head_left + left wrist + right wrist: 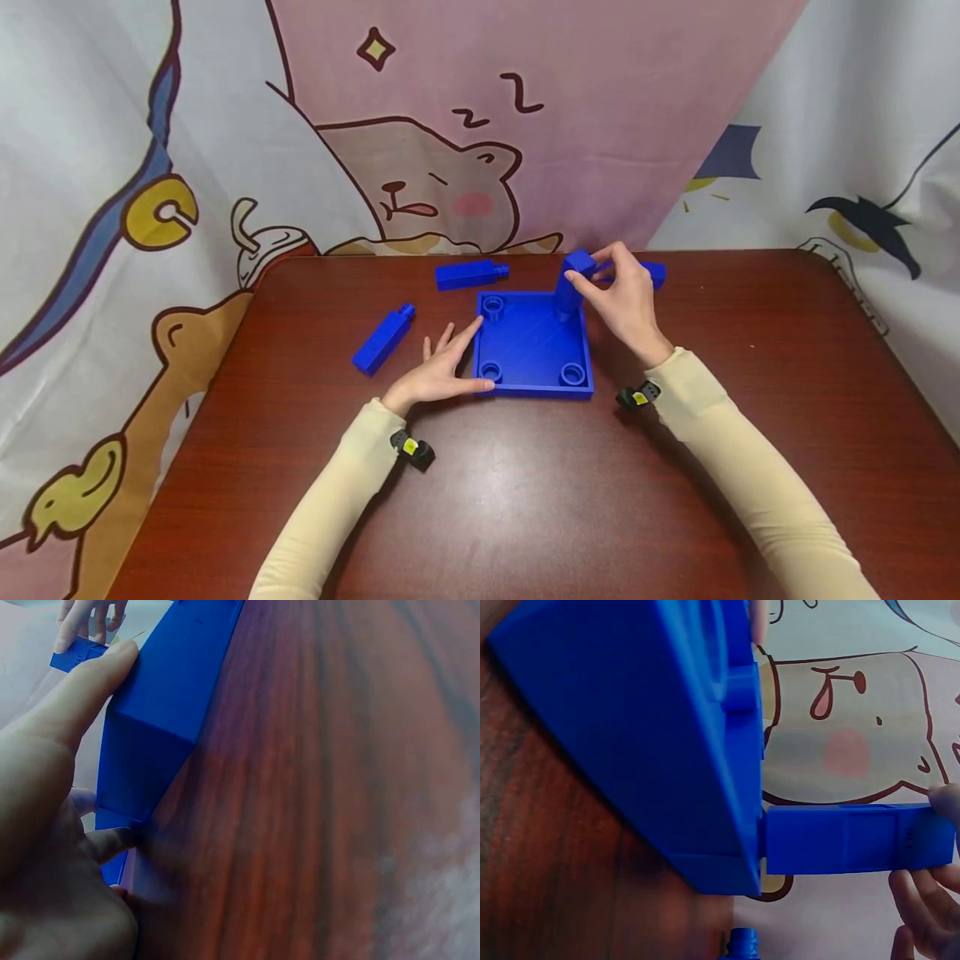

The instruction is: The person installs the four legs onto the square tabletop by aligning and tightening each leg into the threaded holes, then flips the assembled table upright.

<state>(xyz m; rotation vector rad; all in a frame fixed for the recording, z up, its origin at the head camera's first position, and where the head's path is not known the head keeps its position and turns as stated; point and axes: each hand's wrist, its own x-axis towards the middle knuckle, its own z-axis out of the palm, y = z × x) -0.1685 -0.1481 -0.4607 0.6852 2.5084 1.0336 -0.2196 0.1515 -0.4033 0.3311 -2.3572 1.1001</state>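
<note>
Blue post (567,293) is pinched by right fingers (588,288); spread left fingers (466,337) touch the tray (531,346).

The pink part of the patterned cloth (637,75) carries two dark drawn letters: a larger Z (522,92) and, lower and to its left, a smaller Z (471,118) (both above the head of a printed bear (442,179)). On the upright blue post (817,840), a row of small marks (909,840) shows near one end, too small to read. No other text is legible.
</note>
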